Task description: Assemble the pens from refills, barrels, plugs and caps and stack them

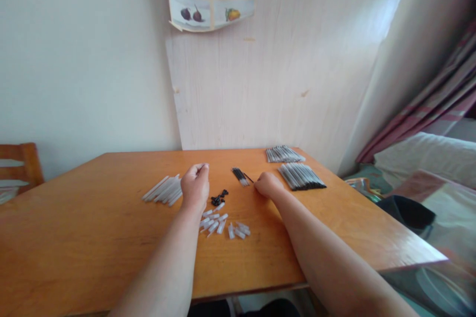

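My left hand [196, 184] is closed in a pinch above the table, and whatever it holds is hidden. It is beside a pile of translucent white tubes [163, 190], with small black plugs [219, 198] just to its right. My right hand [267, 184] is closed at the end of a thin black pen refill [248, 177], fingertips low over the table. Left of that hand lies a row of black refills with pale ends [238, 176]. Short, whitish translucent pieces [214, 221] are scattered nearer me, between my forearms.
Two neat rows of clear pens with dark ends lie at the right, a nearer row [302, 177] and a farther row [284, 154]. The wooden table [92, 228] meets the wall at the back. A chair [31, 163] stands left; a bed [446, 178] is at the right.
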Demonstrator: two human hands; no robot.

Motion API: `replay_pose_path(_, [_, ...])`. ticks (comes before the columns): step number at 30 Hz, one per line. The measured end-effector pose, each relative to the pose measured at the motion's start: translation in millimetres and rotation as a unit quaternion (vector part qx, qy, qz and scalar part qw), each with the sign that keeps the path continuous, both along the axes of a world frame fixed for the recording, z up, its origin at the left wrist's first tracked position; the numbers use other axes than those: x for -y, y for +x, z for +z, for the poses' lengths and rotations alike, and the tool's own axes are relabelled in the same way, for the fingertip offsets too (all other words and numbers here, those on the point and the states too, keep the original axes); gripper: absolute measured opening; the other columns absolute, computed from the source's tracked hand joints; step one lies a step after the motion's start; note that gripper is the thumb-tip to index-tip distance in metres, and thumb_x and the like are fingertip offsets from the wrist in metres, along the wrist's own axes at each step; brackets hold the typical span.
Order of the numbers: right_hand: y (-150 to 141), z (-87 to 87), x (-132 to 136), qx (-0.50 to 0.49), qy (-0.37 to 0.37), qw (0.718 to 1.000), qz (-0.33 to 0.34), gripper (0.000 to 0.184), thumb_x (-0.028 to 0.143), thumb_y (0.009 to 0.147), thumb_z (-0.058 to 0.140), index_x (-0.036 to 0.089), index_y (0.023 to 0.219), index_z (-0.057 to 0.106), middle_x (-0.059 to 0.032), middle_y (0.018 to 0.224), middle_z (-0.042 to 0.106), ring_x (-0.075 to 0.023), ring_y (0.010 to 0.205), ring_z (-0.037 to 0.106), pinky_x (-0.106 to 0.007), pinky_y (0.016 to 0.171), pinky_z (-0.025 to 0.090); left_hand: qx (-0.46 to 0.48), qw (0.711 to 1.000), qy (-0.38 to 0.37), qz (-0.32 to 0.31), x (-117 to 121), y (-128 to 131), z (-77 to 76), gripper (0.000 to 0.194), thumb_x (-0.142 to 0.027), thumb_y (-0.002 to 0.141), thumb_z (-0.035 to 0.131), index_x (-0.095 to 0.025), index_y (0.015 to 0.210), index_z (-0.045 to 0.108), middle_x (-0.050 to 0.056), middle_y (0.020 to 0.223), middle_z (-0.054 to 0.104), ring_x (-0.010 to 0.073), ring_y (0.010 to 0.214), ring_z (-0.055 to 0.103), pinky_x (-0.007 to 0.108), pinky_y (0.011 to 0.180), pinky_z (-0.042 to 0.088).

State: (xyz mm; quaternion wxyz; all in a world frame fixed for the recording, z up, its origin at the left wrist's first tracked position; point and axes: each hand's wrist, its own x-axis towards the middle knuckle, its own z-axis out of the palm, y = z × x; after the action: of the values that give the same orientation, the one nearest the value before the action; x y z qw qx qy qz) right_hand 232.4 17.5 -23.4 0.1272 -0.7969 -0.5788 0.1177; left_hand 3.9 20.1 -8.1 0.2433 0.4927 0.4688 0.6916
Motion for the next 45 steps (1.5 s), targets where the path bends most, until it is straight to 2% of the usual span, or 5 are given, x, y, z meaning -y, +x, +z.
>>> replay_pose_path(18, [10.2, 1.4, 5.1, -0.033, 0.108, 0.991, 0.072, 0.024, 0.021, 0.082, 0.049, 0.009, 0.078, 0.07, -0.0155, 0.078, 0.07, -0.0213, 0.075, 0.064, -0.026, 0.061, 0.039, -0.064, 0.998, -0.022, -0.017, -3.9, -0.2, -8.9, 0.026, -0.04, 0.076, 0.06, -0.017, 0.082, 0.069, 0.003, 0.079, 0.07, 0.0174, 0.077, 0.062, 0.027, 0.073, 0.045])
replay_pose_path(25, [8.5, 1.4, 15.7, -0.084, 0.236, 0.964, 0.087, 0.04, 0.022, 0.088, 0.041, 0.013, 0.125, 0.055, -0.0091, 0.094, 0.068, -0.017, 0.079, 0.06, -0.024, 0.067, 0.041, -0.085, 0.996, -0.019, -0.004, -6.6, -4.0, -12.1, 0.026, -0.039, 0.077, 0.058, -0.017, 0.084, 0.069, 0.004, 0.078, 0.07, 0.0185, 0.079, 0.063, 0.028, 0.073, 0.046])
replay_pose_path(34, [6.9, 9.1, 16.9, -0.106, 0.285, 0.949, 0.086, 0.034, 0.013, 0.082, 0.041, 0.013, 0.102, 0.069, -0.0124, 0.104, 0.068, -0.0205, 0.098, 0.06, -0.026, 0.086, 0.042, 0.113, 0.99, -0.082, 0.026, 2.9, -27.2, 27.3, 0.036, -0.04, 0.074, 0.057, -0.015, 0.1, 0.064, 0.008, 0.09, 0.07, 0.0135, 0.071, 0.061, 0.024, 0.058, 0.044])
replay_pose_path(39, [6.7, 13.4, 18.2, -0.102, 0.307, 0.944, 0.072, 0.035, 0.016, 0.083, 0.042, 0.012, 0.104, 0.07, -0.013, 0.101, 0.069, -0.0217, 0.101, 0.059, -0.027, 0.087, 0.042, -0.045, 0.991, -0.048, 0.116, -8.9, -59.5, 35.4, 0.034, -0.037, 0.08, 0.049, -0.016, 0.103, 0.062, 0.007, 0.093, 0.069, 0.014, 0.076, 0.062, 0.026, 0.067, 0.048])
replay_pose_path(45, [3.4, 8.9, 16.9, -0.096, 0.311, 0.941, 0.089, 0.037, 0.024, 0.079, 0.05, 0.01, 0.109, 0.067, -0.0108, 0.089, 0.066, -0.0206, 0.088, 0.059, -0.028, 0.08, 0.043, -0.188, 0.968, -0.082, 0.143, -7.4, -90.0, 4.6, 0.014, -0.029, 0.075, 0.057, -0.02, 0.081, 0.066, 0.008, 0.087, 0.07, 0.0212, 0.086, 0.062, 0.033, 0.08, 0.045])
